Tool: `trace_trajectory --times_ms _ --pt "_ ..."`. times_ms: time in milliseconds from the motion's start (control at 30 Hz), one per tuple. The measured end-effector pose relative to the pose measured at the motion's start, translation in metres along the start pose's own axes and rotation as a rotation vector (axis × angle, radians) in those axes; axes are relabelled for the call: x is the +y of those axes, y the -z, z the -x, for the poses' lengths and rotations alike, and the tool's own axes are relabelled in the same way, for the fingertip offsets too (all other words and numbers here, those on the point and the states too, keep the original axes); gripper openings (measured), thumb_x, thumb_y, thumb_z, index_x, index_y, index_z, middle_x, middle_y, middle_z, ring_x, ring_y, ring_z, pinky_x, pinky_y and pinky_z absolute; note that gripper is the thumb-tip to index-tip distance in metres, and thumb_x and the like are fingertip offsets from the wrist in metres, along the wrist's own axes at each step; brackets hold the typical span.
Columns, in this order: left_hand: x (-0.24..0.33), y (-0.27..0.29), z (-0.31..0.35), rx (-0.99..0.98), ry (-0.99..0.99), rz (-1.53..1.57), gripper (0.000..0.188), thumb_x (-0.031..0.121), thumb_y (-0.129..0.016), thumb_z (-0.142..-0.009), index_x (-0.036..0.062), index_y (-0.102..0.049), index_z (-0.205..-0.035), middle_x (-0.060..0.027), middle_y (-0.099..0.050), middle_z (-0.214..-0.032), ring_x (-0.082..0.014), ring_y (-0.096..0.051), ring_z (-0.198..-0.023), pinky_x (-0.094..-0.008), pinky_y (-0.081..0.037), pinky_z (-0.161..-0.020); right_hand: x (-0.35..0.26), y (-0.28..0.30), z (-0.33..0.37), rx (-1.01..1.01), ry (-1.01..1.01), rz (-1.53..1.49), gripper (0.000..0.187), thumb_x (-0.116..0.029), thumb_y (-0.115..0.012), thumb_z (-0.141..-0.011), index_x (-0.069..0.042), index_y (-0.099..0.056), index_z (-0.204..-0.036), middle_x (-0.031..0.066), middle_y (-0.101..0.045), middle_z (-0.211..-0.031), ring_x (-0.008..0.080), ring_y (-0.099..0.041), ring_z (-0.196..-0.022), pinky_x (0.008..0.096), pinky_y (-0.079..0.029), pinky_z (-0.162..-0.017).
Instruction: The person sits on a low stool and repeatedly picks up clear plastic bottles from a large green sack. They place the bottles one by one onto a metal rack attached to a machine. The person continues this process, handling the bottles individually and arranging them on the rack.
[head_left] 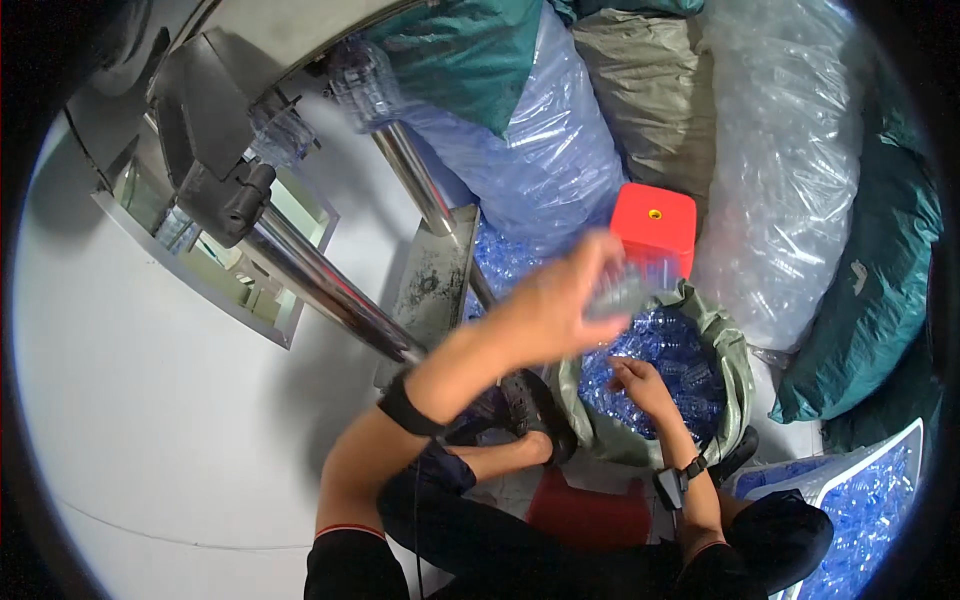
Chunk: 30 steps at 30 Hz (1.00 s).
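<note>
My left hand (565, 305), blurred by motion, is raised over the far left rim of an open green sack (740, 375). Thumb and fingers curve around a clear plastic bottle (650, 280), tilted and smeared. Small clear plastic bottles (685, 370) with a bluish look fill the sack. My right hand (642, 386) hovers over these bottles with its fingers curled together, and what it holds, if anything, I cannot make out. A dark band is on each of my wrists.
A red stool (654, 215) stands behind the sack. Large stuffed bags (780, 170) line the back and right. A white bin (865, 500) of bottles sits at lower right. At left, a machine on metal posts (320, 285) rises beside a metal plate (430, 275).
</note>
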<state>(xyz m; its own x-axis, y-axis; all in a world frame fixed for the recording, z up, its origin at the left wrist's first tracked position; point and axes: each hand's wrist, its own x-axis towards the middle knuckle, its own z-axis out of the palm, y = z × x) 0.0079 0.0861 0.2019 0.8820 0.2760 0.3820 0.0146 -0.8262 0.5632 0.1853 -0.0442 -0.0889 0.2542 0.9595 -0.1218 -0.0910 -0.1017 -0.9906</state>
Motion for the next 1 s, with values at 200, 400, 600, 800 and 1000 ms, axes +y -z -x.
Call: trace_trajectory --times_ms 200,400,600,800,1000 --pt "0.021 0.117 -0.127 0.458 0.092 0.006 0.06 0.04 -0.088 -0.074 -0.0019 -0.063 -0.109 -0.0139 -0.072 -0.106 -0.0206 -0.068 -0.092 -0.0358 -0.055 -0.082 0.066 0.04 0.023 0.063 -0.494 1.625 0.077 -0.051 -0.062 -0.091 -0.012 -0.045 -0.155 0.011 -0.04 -0.162 0.0412 -0.018 -0.155 0.0794 -0.013 -0.114" --pt "-0.006 0.134 -0.141 0.713 -0.111 0.158 0.041 0.026 -0.086 -0.083 0.003 -0.066 -0.11 -0.0043 -0.07 -0.101 -0.0134 -0.064 -0.087 -0.0294 -0.053 -0.078 0.099 0.036 0.027 -0.078 -0.489 1.709 0.048 -0.029 -0.047 -0.101 -0.011 -0.06 -0.144 0.0061 -0.047 -0.158 0.0431 -0.016 -0.156 0.0883 0.002 -0.106" --pt "-0.028 0.127 -0.075 1.257 0.008 1.066 0.048 0.029 -0.079 -0.089 0.007 -0.057 -0.126 -0.0065 -0.068 -0.102 -0.0201 -0.065 -0.091 -0.037 -0.056 -0.084 0.101 0.032 0.026 -0.081 -0.368 1.61 0.045 -0.027 -0.047 -0.099 -0.009 -0.065 -0.137 0.0139 -0.061 -0.142 0.0447 -0.031 -0.149 0.0887 0.004 -0.105" --pt "-0.047 0.007 0.018 0.483 0.425 0.809 0.063 0.027 -0.068 -0.1 0.0017 -0.036 -0.149 -0.0109 -0.067 -0.116 -0.0191 -0.066 -0.097 -0.0348 -0.056 -0.082 0.094 0.014 0.017 -0.253 -0.361 1.441 0.051 -0.026 -0.045 -0.099 0.002 -0.056 -0.142 0.0205 -0.063 -0.134 0.0353 -0.058 -0.13 0.0853 -0.01 -0.11" --pt "-0.065 -0.105 0.091 0.041 0.607 0.678 0.059 0.023 -0.066 -0.102 0.0027 -0.036 -0.148 -0.0083 -0.066 -0.111 -0.0144 -0.065 -0.094 -0.0303 -0.054 -0.078 0.076 -0.004 0.012 -0.398 -0.455 1.184 0.097 -0.053 -0.07 -0.083 0.008 -0.035 -0.15 0.0434 -0.045 -0.143 0.0492 -0.057 -0.127 0.05 -0.049 -0.106"
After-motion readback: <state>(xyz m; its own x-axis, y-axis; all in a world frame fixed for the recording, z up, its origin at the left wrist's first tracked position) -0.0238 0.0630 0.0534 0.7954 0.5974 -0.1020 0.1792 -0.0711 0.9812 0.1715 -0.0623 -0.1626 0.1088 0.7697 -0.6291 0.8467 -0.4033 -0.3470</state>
